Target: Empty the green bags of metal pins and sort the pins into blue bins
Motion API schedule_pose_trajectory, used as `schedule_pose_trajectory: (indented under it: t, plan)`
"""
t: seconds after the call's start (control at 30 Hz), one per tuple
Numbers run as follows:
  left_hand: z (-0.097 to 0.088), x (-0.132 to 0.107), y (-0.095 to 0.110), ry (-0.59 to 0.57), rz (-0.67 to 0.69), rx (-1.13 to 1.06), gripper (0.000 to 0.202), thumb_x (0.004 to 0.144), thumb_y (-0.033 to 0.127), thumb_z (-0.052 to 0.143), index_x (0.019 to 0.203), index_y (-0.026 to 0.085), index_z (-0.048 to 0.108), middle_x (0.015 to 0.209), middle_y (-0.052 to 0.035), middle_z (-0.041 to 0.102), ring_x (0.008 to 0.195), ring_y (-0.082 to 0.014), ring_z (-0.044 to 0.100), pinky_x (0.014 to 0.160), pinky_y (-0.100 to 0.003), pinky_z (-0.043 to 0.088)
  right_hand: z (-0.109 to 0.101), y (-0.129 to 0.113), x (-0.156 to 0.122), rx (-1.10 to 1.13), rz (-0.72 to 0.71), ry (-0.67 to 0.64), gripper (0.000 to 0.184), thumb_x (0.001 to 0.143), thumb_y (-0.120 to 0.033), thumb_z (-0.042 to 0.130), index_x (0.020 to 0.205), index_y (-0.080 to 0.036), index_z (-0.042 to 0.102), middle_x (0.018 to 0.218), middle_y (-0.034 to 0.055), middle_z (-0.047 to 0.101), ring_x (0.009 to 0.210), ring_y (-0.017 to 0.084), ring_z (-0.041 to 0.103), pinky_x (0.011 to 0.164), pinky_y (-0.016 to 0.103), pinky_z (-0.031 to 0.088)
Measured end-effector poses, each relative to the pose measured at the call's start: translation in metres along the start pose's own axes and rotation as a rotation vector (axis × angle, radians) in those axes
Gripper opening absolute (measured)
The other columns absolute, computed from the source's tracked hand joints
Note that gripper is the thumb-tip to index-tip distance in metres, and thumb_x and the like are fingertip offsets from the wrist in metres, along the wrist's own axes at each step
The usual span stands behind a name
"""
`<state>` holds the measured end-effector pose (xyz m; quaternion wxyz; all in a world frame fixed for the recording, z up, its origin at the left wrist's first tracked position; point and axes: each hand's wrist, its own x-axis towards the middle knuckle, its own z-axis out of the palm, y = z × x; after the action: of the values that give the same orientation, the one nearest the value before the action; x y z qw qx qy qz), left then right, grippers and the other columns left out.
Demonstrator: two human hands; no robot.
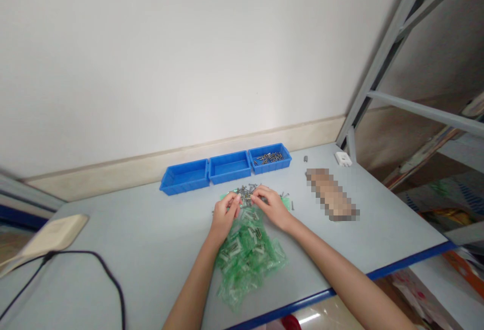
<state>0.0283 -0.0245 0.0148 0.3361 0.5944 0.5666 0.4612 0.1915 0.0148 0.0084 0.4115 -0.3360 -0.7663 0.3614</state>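
Observation:
A heap of metal screws (247,189) lies on the table, partly hidden behind my fingers. My left hand (224,215) reaches to the heap's left side, its thumb and fingers pinched together. From the right, my right hand (273,206) comes in with thumb and forefinger pinched at the screws. Whatever is between the fingertips of either hand is too small to make out. Beneath and between my wrists spreads a crumpled green plastic bag (247,252) with small packets and metal pieces showing through. A few loose screws (292,205) rest to the right of my right hand.
Three blue trays stand in a row by the wall: left (185,177), middle (230,167) and right (270,158), the last holding screws. A blurred-out brown object (330,194), a white plug adapter (343,158), a small grey piece (305,159), a black cable (106,269) and a cream-coloured device (56,231) lie around.

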Motion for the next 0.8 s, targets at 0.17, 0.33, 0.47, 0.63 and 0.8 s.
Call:
schedule_pose_trajectory:
  t: [0.17, 0.33, 0.47, 0.63, 0.8]
  plan:
    - [-0.0002, 0.0012, -0.002, 0.005, -0.012, 0.044, 0.041, 0.079, 0.051, 0.049, 0.056, 0.018, 0.046, 0.047, 0.0049, 0.039, 0.045, -0.0093, 0.035, 0.046, -0.022, 0.027, -0.0007, 0.0013, 0.0, 0.01, -0.001, 0.006, 0.026, 0.091, -0.031, 0.046, 0.07, -0.019, 0.058, 0.076, 0.0018, 0.058, 0.077, 0.015, 0.055, 0.075, 0.028, 0.042]
    - [0.0001, 0.0015, 0.0, -0.009, -0.013, 0.063, 0.044, 0.08, 0.051, 0.048, 0.05, 0.018, 0.043, 0.044, 0.005, 0.036, 0.043, -0.0091, 0.034, 0.046, -0.023, 0.027, -0.0005, 0.0031, 0.0, -0.003, 0.004, 0.019, 0.03, 0.092, -0.032, 0.044, 0.066, -0.019, 0.054, 0.072, 0.0009, 0.055, 0.074, 0.015, 0.054, 0.071, 0.027, 0.04]
    - [0.0002, 0.0006, 0.0019, -0.009, -0.008, 0.038, 0.04, 0.082, 0.048, 0.047, 0.055, 0.018, 0.047, 0.043, 0.0054, 0.038, 0.043, -0.0098, 0.037, 0.048, -0.023, 0.03, 0.0007, 0.0043, -0.0007, -0.019, 0.0, 0.004, 0.033, 0.092, -0.031, 0.044, 0.062, -0.019, 0.051, 0.068, -0.0001, 0.053, 0.071, 0.015, 0.052, 0.069, 0.027, 0.039]
    - [-0.0001, 0.0005, -0.0003, -0.015, 0.001, 0.01, 0.03, 0.082, 0.044, 0.049, 0.067, 0.018, 0.051, 0.044, 0.007, 0.04, 0.042, -0.0096, 0.037, 0.049, -0.022, 0.031, 0.0016, 0.0037, -0.0004, 0.025, 0.033, 0.035, 0.016, 0.088, -0.03, 0.051, 0.077, -0.02, 0.057, 0.077, 0.0006, 0.057, 0.073, 0.015, 0.053, 0.07, 0.026, 0.04]
    - [-0.0001, 0.0007, -0.0024, -0.003, 0.021, 0.052, 0.037, 0.081, 0.045, 0.049, 0.057, 0.018, 0.045, 0.048, 0.0052, 0.04, 0.046, -0.0092, 0.037, 0.049, -0.022, 0.029, 0.0002, 0.0022, 0.0001, 0.01, 0.01, 0.015, 0.027, 0.09, -0.03, 0.047, 0.066, -0.019, 0.054, 0.071, 0.0003, 0.056, 0.072, 0.015, 0.053, 0.069, 0.027, 0.039]
